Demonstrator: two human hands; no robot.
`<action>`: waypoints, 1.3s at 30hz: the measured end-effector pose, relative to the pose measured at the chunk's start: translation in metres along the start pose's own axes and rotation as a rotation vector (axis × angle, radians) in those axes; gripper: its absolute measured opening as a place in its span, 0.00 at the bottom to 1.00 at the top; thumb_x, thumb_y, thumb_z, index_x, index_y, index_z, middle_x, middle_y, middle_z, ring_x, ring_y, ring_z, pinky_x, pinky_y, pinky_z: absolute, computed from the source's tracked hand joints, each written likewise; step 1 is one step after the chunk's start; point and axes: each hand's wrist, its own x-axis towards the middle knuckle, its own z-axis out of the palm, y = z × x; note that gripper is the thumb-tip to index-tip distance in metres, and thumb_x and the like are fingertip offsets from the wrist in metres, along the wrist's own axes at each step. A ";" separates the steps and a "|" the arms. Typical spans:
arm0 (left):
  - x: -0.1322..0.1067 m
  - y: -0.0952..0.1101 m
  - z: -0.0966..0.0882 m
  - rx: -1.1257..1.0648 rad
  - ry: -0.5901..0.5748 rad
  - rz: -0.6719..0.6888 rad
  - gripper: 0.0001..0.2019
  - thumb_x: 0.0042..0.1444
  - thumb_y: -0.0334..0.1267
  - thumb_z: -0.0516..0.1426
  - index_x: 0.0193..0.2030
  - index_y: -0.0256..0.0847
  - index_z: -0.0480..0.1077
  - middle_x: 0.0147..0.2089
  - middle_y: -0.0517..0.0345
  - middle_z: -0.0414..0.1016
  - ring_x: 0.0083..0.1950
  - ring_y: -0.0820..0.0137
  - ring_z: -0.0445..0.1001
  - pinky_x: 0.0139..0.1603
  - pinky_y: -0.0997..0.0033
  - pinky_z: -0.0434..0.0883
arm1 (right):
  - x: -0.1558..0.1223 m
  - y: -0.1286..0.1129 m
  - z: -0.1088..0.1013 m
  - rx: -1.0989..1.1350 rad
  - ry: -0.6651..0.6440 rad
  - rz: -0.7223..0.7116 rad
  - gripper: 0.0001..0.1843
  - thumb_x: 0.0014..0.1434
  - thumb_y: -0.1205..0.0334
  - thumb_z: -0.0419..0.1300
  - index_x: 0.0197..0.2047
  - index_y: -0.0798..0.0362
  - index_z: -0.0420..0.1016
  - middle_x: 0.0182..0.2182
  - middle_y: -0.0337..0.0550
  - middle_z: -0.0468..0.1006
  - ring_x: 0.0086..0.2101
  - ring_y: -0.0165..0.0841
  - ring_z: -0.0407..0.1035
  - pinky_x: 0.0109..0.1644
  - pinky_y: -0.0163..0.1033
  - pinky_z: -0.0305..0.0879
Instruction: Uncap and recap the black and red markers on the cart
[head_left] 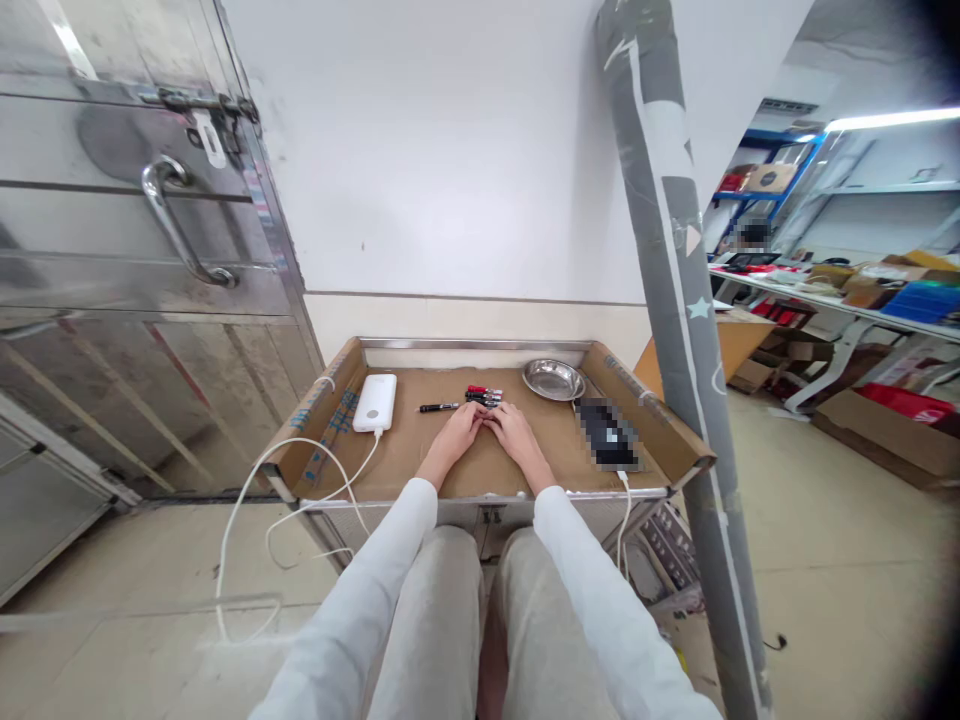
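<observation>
My left hand (463, 430) and my right hand (513, 432) meet at the fingertips over the middle of the cardboard-lined tabletop (405, 460). Both have their fingers drawn together; whatever they may be pinching is too small or hidden to make out. Just beyond the fingertips lies a small row of pens, with a red pen (484, 390) at the back and black pens (472, 397) in front, partly covered by my hands. A single black pen (437, 408) lies apart, left of my left hand.
A white power bank (375, 403) with a white cable (259, 460) lies at left. To the right are a round metal dish (553, 378) and a dark phone (609, 432) on a cable. Raised cardboard sides (649, 400) flank the table; a tall grey wrapped roll (675, 250) leans at right.
</observation>
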 end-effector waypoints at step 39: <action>-0.013 0.017 -0.009 0.743 0.240 -0.465 0.13 0.63 0.27 0.42 0.44 0.32 0.66 0.46 0.40 0.68 0.47 0.57 0.68 0.48 0.59 0.66 | -0.007 -0.007 -0.005 -0.034 0.023 0.070 0.22 0.63 0.67 0.47 0.58 0.47 0.67 0.58 0.47 0.65 0.53 0.40 0.61 0.57 0.47 0.59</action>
